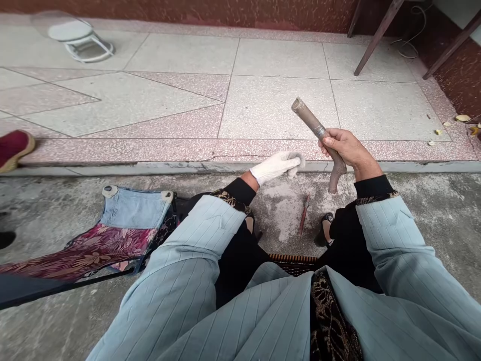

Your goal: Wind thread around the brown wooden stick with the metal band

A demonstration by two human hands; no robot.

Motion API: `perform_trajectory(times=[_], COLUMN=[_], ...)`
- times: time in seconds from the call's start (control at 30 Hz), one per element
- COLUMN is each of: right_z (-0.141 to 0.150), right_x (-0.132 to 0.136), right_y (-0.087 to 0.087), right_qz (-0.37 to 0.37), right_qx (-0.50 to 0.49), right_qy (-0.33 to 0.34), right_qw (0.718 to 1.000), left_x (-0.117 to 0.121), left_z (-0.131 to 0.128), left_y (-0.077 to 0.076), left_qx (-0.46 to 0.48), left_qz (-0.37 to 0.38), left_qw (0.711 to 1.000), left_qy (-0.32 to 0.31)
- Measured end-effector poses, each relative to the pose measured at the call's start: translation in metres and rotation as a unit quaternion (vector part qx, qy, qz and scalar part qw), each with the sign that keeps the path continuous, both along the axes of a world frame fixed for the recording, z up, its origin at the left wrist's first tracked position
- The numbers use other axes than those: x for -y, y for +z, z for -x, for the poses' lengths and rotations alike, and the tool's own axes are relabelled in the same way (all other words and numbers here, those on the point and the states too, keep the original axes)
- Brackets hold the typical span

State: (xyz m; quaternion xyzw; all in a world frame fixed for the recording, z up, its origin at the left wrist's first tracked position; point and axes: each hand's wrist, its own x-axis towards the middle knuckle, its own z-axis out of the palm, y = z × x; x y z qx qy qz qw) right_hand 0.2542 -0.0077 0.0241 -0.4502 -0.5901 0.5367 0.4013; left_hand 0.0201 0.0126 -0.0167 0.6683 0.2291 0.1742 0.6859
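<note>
One set of fingers (pixel 332 144), on the bare right hand (pixel 349 148), is closed around a brown stick (pixel 307 115) right of centre in the frame, the thumb lying along its upper side. Just above that grip a band of wire (pixel 319 131) is wound around the stick; its straight part slants up to the upper left and ends in a blunt, pale-rimmed tip, while below the hand it bends and points down. Left of it, near the middle of the frame, the left hand (pixel 276 167) wears a white glove, its fingers curled inward with greyish tips; whether they pinch anything I cannot tell. Below and between the hands, a thin red tool (pixel 304 215) lies on the rough concrete ground (pixel 281 230), with a dark shoe to either side. A woven seat edge (pixel 293 258) shows at lower centre, between black trouser legs. At lower left stands a folding chair (pixel 131 208) with denim and flowered cloth, and at the left edge of the frame is another person's red shoe (pixel 15 150). Across the upper half runs a tiled step (pixel 278 110), bearing a white stool (pixel 70 31) at upper left, wooden legs (pixel 378 37) and a looped cable (pixel 424 25) at upper right.
</note>
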Motion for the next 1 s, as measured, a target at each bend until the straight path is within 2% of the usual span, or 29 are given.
perform_trajectory(times=[0.07, 0.17, 0.27, 0.33, 0.4, 0.5, 0.6, 0.67, 0.73, 0.8, 0.87, 0.93, 1.0], right_z=[0.000, 0.001, 0.001, -0.001, -0.006, -0.013, -0.014, -0.009, -0.002, 0.004, 0.007, 0.004, -0.004], right_x=[-0.001, -0.002, -0.006, -0.011, -0.015, -0.018, -0.016, -0.013, -0.010, -0.006, -0.002, 0.002, 0.007], right_y=[0.000, 0.000, -0.005, -0.010, -0.014, -0.016, -0.016, -0.017, -0.019, -0.020, -0.018, -0.011, -0.001], right_qz=[-0.004, -0.013, -0.046, -0.070, -0.085, -0.085, -0.042, 0.015, 0.077, 0.132, 0.164, 0.156, 0.114], right_qx=[-0.014, -0.026, 0.006, 0.088, 0.217, 0.415, 0.562, 0.618, 0.628, 0.594, 0.512, 0.389, 0.266], right_qy=[-0.009, -0.032, -0.088, -0.143, -0.192, -0.207, -0.119, -0.010, 0.120, 0.243, 0.346, 0.407, 0.405], right_qw=[1.000, 0.999, 0.995, 0.983, 0.953, 0.882, 0.817, 0.786, 0.765, 0.756, 0.769, 0.812, 0.868], left_x=[-0.001, -0.002, -0.002, 0.000, 0.003, 0.007, 0.011, 0.013, 0.013, 0.010, 0.004, -0.005, -0.012], left_z=[0.000, 0.000, -0.001, -0.003, -0.004, -0.006, -0.005, -0.003, -0.001, 0.001, 0.003, 0.005, 0.008], left_y=[-0.003, -0.008, -0.007, -0.004, -0.001, 0.001, 0.003, 0.005, 0.008, 0.009, 0.007, 0.004, 0.000], left_qx=[-0.012, -0.078, -0.166, -0.197, -0.218, -0.282, -0.340, -0.362, -0.372, -0.371, -0.368, -0.353, -0.326], left_qz=[0.007, -0.016, -0.119, -0.214, -0.291, -0.387, -0.491, -0.540, -0.559, -0.558, -0.533, -0.484, -0.421], left_qw=[1.000, 0.997, 0.978, 0.957, 0.931, 0.878, 0.802, 0.760, 0.741, 0.742, 0.762, 0.799, 0.846], left_qy=[0.011, 0.020, 0.029, 0.019, -0.001, -0.011, -0.004, 0.003, 0.003, 0.010, 0.031, 0.046, 0.040])
